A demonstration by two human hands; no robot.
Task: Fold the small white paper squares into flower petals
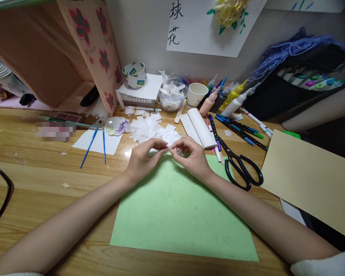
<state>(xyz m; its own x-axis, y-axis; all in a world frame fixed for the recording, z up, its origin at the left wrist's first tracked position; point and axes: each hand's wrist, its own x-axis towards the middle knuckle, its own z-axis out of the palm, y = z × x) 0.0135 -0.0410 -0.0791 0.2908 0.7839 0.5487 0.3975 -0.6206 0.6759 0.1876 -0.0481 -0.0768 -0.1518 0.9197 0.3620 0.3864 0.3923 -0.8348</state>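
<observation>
My left hand (146, 156) and my right hand (191, 156) meet at the far edge of a green sheet of paper (184, 214). Thumb and fingertips of both hands pinch a small piece of white paper (167, 150) between them; most of it is hidden by the fingers. Just beyond lies a loose pile of cut white paper pieces (148, 128). A rolled white paper (201, 128) rests to the right of the pile, close to my right hand. Black-handled scissors (241, 168) lie beside my right forearm.
Paintbrushes (90, 147) and a small palette (115, 125) lie at left. Along the back stand a tape roll (134, 74), a clear bowl of paper scraps (172, 96), a paper cup (197, 95) and paint bottles (211, 101). Markers (238, 130) and a tan board (310, 180) are at right.
</observation>
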